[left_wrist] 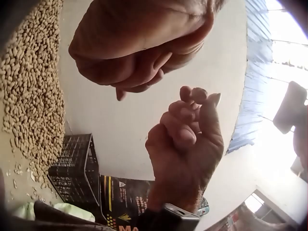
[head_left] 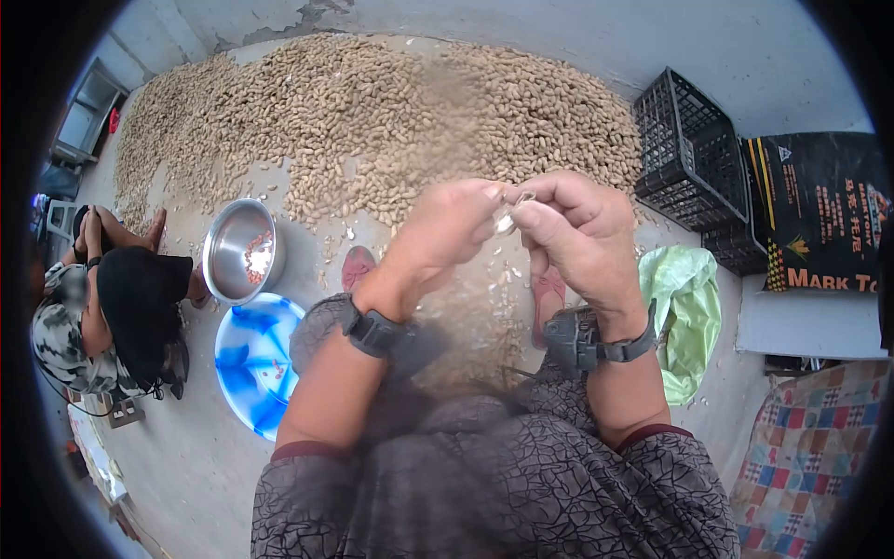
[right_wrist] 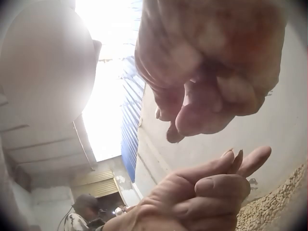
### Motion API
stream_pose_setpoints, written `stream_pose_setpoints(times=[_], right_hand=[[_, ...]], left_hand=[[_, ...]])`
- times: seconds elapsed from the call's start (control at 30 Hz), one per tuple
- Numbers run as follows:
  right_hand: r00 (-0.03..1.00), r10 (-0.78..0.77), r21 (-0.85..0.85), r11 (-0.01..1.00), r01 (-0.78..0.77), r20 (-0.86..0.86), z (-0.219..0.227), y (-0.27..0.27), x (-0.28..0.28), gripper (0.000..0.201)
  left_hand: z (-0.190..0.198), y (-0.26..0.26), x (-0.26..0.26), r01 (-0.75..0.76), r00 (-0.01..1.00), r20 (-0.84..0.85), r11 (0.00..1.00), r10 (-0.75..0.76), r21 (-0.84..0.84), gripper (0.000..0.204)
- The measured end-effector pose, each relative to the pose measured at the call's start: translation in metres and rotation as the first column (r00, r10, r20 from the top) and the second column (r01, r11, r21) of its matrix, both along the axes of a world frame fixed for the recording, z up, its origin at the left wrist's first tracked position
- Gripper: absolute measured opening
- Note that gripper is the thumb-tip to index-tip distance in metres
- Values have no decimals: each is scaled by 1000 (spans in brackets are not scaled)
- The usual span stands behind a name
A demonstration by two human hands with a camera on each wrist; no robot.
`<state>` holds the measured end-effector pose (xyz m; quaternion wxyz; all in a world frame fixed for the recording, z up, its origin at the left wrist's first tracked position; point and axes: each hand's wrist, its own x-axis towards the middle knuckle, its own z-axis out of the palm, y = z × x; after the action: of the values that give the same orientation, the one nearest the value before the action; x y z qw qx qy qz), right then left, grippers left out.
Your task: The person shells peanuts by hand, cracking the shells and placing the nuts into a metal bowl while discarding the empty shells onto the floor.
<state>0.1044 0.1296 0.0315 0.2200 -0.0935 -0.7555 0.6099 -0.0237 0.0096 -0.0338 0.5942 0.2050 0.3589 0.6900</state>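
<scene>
Both hands meet in front of the body over the floor. My left hand (head_left: 433,238) pinches a thin piece of peanut shell (right_wrist: 238,161) between thumb and forefinger, seen edge-on in the right wrist view. Close against it, my right hand (head_left: 596,233) has its thumb and forefinger pressed on a peanut shell (head_left: 526,197), its other fingers curled in. A pale bit of shell (head_left: 505,224) shows between the two hands. The fingertips hide most of what they hold.
A wide heap of unshelled peanuts (head_left: 372,112) covers the floor ahead. To the left are a steel bowl (head_left: 221,261) with kernels, a blue-white basin (head_left: 237,391) and a seated person (head_left: 79,326). A green sack (head_left: 684,345), black crates (head_left: 684,158) and a printed black bag (head_left: 819,205) are right.
</scene>
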Motion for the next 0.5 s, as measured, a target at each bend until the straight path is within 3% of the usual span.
stream_pose_setpoints(times=[0.03,0.07,0.1,0.17,0.2,0.27,0.37,0.4,0.47,0.5], right_hand=[[978,133,-231,969,-94,160,5,5,3,14],[973,177,-247,959,-137,151,2,9,4,26],[973,171,-246,960,-130,153,1,11,3,26],[977,82,-312,950,-17,195,0,13,0,47],[974,57,-320,947,16,218,-1,13,-1,52],[969,74,-375,927,20,235,-4,14,-4,50],[966,104,-462,887,18,237,-12,16,-7,45],[968,116,-496,868,10,223,-14,16,-8,43],[968,82,-529,847,58,237,-12,14,-10,41],[967,49,-560,822,104,250,-12,13,-11,38]], left_hand=[[19,1,8,-61,963,-269,989,23,-133,23],[34,2,13,-152,856,-518,959,6,-241,31],[41,-1,13,-146,857,-516,960,1,-241,31],[51,-10,9,-68,674,-725,967,-139,-247,42],[53,-13,9,-65,674,-725,967,-141,-248,42],[55,-17,10,81,834,-536,990,-132,-118,45],[54,-19,7,165,848,-464,960,-256,-227,45],[52,-19,7,167,848,-464,959,-258,-228,45],[46,-17,7,-52,758,-644,974,-106,-222,36],[44,-17,5,-47,757,-644,974,-110,-221,36]])
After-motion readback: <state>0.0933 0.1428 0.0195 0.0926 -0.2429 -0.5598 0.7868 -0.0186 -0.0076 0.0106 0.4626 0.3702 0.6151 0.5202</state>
